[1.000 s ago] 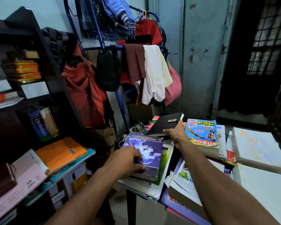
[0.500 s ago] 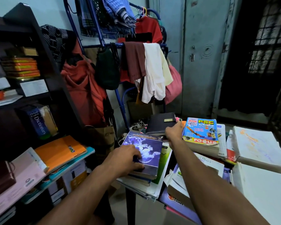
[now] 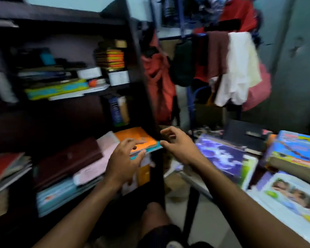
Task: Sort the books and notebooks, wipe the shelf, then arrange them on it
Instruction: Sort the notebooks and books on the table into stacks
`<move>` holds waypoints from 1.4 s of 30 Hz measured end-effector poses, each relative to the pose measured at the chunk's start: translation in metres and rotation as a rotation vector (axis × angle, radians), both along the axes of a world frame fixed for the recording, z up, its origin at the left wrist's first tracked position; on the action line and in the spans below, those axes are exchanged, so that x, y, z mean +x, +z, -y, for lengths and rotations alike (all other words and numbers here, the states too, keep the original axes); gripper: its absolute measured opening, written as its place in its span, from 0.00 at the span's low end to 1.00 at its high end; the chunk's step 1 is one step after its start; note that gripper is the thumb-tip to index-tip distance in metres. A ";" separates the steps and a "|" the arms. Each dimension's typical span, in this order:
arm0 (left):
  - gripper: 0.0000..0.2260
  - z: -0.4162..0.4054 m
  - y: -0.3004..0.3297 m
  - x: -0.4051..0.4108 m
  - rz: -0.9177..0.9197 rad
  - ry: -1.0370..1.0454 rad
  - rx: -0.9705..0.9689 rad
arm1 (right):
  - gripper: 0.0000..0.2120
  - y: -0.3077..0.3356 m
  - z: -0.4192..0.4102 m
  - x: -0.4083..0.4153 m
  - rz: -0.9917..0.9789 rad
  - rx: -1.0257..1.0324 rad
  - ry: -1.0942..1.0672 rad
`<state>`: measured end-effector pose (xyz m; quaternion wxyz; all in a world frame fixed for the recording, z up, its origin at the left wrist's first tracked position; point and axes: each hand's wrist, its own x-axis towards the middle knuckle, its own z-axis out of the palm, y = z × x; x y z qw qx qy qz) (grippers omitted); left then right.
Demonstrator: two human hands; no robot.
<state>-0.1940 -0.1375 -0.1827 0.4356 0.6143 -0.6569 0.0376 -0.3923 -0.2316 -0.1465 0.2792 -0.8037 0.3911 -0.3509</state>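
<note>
Home bedroom, clothes rack (image 3: 222, 68), bookshelf (image 3: 136, 72)

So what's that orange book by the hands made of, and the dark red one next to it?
The orange book looks like thin paper or card: flat, matte cover, lying level on a teal one. The dark red book looks thicker, maybe leather-like or cloth hardcover with a faint sheen, but blur leaves that open.
</note>
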 end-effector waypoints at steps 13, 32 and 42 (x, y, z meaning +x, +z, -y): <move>0.41 -0.132 -0.062 0.190 -0.221 0.594 0.307 | 0.38 -0.019 -0.070 0.197 -0.357 -0.007 0.175; 0.21 -0.144 -0.004 0.172 0.049 0.773 -0.248 | 0.21 0.012 -0.078 0.200 0.282 -0.113 0.299; 0.11 -0.093 0.051 0.021 0.420 0.415 -0.484 | 0.28 0.041 -0.131 0.069 0.882 0.851 0.202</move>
